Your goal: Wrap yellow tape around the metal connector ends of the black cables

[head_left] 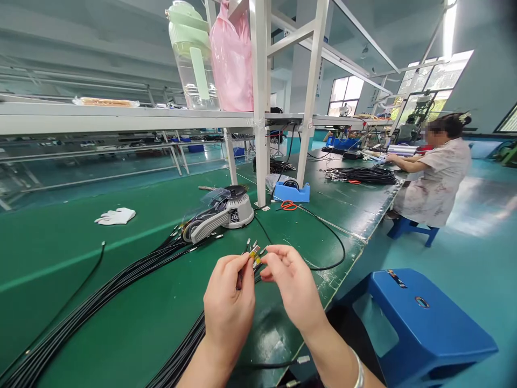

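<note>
My left hand is closed, thumb and fingertips pinching black cable ends with metal connectors. Yellow tape is on or against these connectors. From the other side, my right hand pinches at the tape with thumb and forefinger; its other fingers are curled. Exactly how the tape sits between its fingertips is too small to make out. More connector ends show just behind the hands. A second bundle of black cables runs below my left wrist.
A tape dispenser machine stands ahead, beside a long black cable bundle. A white glove lies left. Orange scissors lie by a blue tape holder. A blue stool stands right; a co-worker sits beyond.
</note>
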Demonstrator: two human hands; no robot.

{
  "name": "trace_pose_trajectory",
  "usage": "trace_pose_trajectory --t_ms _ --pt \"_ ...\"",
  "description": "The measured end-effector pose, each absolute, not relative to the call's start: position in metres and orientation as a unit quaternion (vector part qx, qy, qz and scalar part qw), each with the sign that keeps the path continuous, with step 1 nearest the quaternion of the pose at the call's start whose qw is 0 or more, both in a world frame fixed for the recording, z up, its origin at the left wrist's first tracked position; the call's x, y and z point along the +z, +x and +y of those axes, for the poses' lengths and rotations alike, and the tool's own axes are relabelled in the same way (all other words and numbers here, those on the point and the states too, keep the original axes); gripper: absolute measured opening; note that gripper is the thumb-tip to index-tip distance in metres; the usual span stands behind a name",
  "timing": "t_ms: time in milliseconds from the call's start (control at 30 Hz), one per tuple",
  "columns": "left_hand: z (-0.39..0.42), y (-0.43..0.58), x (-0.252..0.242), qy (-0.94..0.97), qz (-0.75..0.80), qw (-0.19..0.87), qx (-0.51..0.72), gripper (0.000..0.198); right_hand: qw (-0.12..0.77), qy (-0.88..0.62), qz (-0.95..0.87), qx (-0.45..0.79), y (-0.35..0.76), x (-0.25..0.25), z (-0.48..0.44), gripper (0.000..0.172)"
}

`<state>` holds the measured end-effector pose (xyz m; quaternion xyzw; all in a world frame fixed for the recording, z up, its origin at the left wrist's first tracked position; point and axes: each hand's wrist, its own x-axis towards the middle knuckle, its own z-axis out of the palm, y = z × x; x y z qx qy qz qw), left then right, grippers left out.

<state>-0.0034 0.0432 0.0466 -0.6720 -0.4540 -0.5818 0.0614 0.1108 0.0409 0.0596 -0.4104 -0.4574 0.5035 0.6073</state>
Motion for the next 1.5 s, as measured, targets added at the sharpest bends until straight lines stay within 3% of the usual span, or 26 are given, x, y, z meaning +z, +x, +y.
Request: trace_pose_trajectory --t_ms 233,500,767,967,1100,1500 --pt "0.041 -0.003 0.05 -0.679 -0.475 0.068 -0.556 0.012 0.578 -0.432 -0.52 0.456 0.108 0.062 0.041 0.019" --pt "0.032 -0.003 0.068 -0.693 -0.515 -0.022 -0.504 0.015 0.598 -0.433 -0.524 0.424 0.115 0.058 0.042 0.015" --pt "0.034 -0.005 0.065 -0.728 -0.517 -0.026 -0.45 0.012 0.591 -0.449 -0.541 0.396 0.117 0.055 0.042 0.013" --pt "0.037 -0.012 0.062 -0.749 -0.538 -0.097 -0.374 0.02 0.572 -0.448 -0.559 0.399 0.117 0.053 0.042 0.013" --pt "0.038 -0.013 0.062 -0.698 -0.562 -0.157 -0.416 0.016 0.586 -0.445 -0.548 0.397 0.116 0.051 0.044 0.013" --pt "0.034 -0.008 0.061 -0.716 -0.516 -0.004 -0.469 0.014 0.604 -0.431 -0.533 0.408 0.115 0.059 0.041 0.012"
